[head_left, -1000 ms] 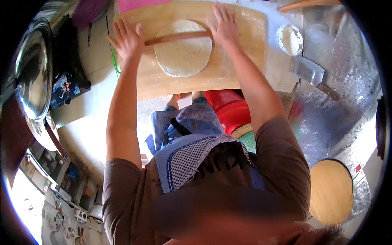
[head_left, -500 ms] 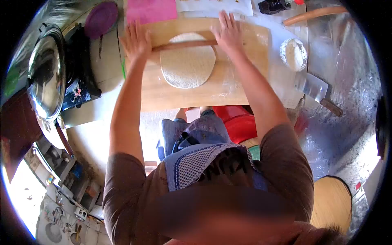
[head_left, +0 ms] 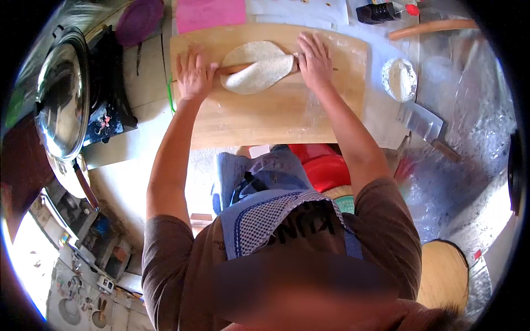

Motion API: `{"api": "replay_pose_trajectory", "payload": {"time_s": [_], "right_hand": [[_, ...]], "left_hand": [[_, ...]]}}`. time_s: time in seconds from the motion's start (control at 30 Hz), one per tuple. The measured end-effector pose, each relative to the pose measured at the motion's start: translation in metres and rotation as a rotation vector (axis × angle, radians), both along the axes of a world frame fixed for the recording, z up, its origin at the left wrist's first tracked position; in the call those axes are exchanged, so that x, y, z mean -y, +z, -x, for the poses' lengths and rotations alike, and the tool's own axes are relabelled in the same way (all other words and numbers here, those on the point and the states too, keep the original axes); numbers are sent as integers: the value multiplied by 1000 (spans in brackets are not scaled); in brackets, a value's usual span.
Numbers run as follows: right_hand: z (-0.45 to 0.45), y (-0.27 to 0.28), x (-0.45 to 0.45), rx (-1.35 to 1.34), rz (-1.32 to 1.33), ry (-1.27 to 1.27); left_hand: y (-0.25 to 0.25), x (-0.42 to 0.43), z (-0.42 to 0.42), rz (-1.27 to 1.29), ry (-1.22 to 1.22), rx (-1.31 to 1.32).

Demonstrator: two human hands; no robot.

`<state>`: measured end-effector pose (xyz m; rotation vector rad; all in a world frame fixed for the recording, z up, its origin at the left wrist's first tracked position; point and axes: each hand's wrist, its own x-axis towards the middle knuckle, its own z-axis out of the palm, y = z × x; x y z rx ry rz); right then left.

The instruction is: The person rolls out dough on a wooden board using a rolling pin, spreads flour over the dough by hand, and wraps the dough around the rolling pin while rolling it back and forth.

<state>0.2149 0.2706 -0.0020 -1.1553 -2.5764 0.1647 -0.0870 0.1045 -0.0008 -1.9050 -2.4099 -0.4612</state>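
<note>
A flat round of dough is partly wrapped over a thin wooden rolling pin on the wooden board. Some of the dough lies flat beyond the pin, and a flap folds over its middle and right part. My left hand lies on the pin's left end with fingers stretched out and the thumb beside the dough. Over the right end rests my right hand, fingers extended forward, close to the dough's right edge. Neither hand's fingers wrap round the pin.
To the right are a bowl of white powder, a cleaver and a dark bottle. A curved wooden piece lies behind. A lidded pot stands far left, near a purple round object. A pink sheet borders the board's far edge.
The dough, earlier a flat oval with the pin across its far part, is now folded over the pin. Its near edge has moved away from me. Both hands now sit slightly nearer me.
</note>
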Motion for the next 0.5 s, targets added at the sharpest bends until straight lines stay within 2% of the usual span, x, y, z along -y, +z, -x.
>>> {"api": "replay_pose_trajectory", "payload": {"time_s": [0.07, 0.13, 0.2, 0.27, 0.3, 0.33, 0.4, 0.43, 0.47, 0.5], "right_hand": [[-7, -1, 5, -72, 13, 69], [-6, 4, 19, -283, 264, 115], [7, 6, 27, -292, 325, 129], [25, 11, 37, -272, 471, -16], [35, 16, 40, -153, 426, -107], [40, 21, 41, -153, 422, -117], [46, 31, 38, 185, 527, -60], [39, 24, 38, 36, 483, -21], [30, 19, 38, 35, 480, -23], [22, 23, 37, -30, 607, -67]], "left_hand": [[10, 15, -3, -46, -82, -33], [9, 31, -9, 132, -110, 34], [4, 36, -16, 23, -160, 68], [1, 47, -25, 80, -167, 66], [1, 51, -29, 46, -182, 56], [2, 57, -34, 43, -192, 57], [9, 69, -41, 57, -230, 34], [16, 77, -44, 146, -239, 77], [22, 84, -47, 143, -241, 76], [24, 92, -51, 161, -243, 96]]}}
